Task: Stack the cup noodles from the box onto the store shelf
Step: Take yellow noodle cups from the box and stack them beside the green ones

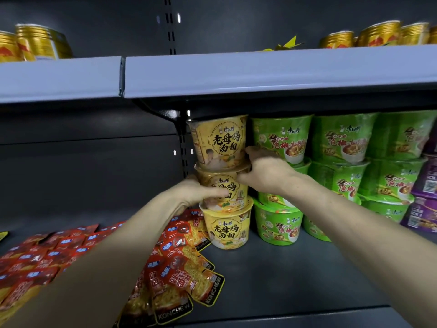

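The step in hand is judged to be the seating of a cup on its column. Three yellow, tapered paper noodle cups with dark lettering stand one upon another on the dark grey metal store shelf (295, 268), close against the left upright of the bay. The bottom cup (228, 229) is set on the shelf floor, the middle cup (233, 185) on its lid, and the top cup (220, 140) above, its rim close under the pale grey upper shelf (260, 72).

The middle cup is gripped by the left hand (201, 191), with the fingers wrapped round its left side and the thumb laid across its front. The right hand (266, 171) is curled at the seam between the upper two cups. Its fingers are hooked round the lower right side of the top cup and its thumb is pressed on the middle cup's rim.

Each cup sits a little left of the one beneath (the wide lens may account for some of this). The next move is therefore thought to call for the column to be squared before either hand is loosened, and then for another cup to be fetched.

The box is not in view, so what is left in it cannot be told. Stacks of green wrapped noodle cups (281, 138) are ranged just right of the column, with purple cups (423, 185) beyond. Flat red noodle sachets (186, 268) are strewn to the left.
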A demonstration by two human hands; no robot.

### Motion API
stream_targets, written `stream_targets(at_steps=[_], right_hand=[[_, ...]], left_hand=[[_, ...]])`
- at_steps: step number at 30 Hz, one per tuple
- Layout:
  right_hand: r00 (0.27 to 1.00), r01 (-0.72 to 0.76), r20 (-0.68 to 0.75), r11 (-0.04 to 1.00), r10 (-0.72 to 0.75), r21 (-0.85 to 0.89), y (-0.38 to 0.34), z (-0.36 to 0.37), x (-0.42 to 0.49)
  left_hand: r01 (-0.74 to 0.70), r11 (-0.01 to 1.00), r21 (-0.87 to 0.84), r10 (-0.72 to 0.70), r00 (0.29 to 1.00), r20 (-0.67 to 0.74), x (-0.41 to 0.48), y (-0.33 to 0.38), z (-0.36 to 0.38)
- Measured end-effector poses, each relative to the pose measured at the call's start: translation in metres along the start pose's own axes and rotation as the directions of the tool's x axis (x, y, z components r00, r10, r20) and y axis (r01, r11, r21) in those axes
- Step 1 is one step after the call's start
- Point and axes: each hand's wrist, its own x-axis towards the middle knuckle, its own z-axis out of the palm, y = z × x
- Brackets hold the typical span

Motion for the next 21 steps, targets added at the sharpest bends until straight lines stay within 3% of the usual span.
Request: stream_targets(at_steps=[3,5,7,9,21], right_hand=[[0.999,0.031,-0.006,0.994,-0.032,-0.102,0.015,0.011,-0.017],[0.985,0.030,0.174,0.987,-0.002,-0.159,0.024,0.022,-0.028],[0.923,0.030,0.380,0.972,0.061,-0.231,0.035,0.035,-0.032],[0.880,0.031,0.461,0.952,0.118,-0.303,0.049,0.050,-0.029],[0.913,-0.050,0.378,0.960,0.156,-0.276,0.071,0.062,-0.018]], left_hand=[[0.108,0.994,-0.016,-0.108,0.994,-0.019,-0.003,-0.025,0.020],[0.095,0.995,-0.017,-0.096,0.994,-0.060,0.003,-0.037,0.036],[0.065,0.997,-0.041,-0.069,0.992,-0.109,0.014,-0.046,0.049],[0.069,0.993,-0.098,-0.082,0.988,-0.133,0.008,-0.042,0.058],[0.028,0.992,-0.122,-0.057,0.969,-0.241,0.011,-0.039,0.062]])
